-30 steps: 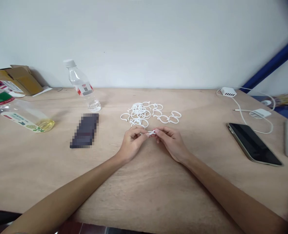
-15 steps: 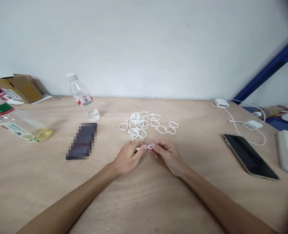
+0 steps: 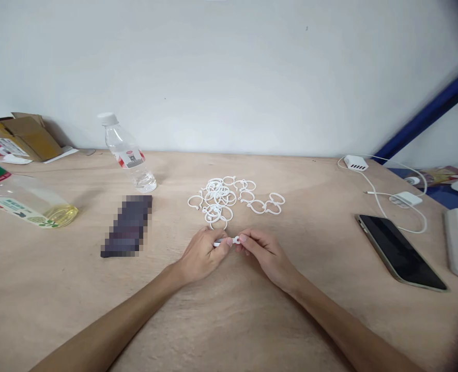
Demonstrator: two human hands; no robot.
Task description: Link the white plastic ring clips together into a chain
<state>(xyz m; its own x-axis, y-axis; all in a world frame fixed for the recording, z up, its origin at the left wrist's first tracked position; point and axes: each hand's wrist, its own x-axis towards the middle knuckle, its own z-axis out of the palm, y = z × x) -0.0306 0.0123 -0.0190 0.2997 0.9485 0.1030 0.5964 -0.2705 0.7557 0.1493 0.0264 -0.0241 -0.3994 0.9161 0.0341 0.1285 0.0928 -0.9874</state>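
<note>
My left hand (image 3: pixel 201 254) and my right hand (image 3: pixel 263 253) meet at the middle of the wooden table (image 3: pixel 229 310). Both pinch one small white plastic ring (image 3: pixel 231 241) between their fingertips, with the fingers of each hand curled closed. Just beyond the hands lies a loose pile of several white plastic rings (image 3: pixel 223 199), with a few more rings (image 3: pixel 268 203) spread to its right.
An upright clear water bottle (image 3: pixel 126 152) stands at the back left. A bottle with yellow liquid (image 3: pixel 23 201) lies on its side near a cardboard box (image 3: pixel 19 135). A blurred dark object (image 3: pixel 127 226) sits left of centre. A phone (image 3: pixel 401 251), chargers and cables (image 3: pixel 384 188) lie right.
The view has tilted up, so table and hands sit lower in frame. My hands have drawn a little back from the pile, still pinching the ring between them.
</note>
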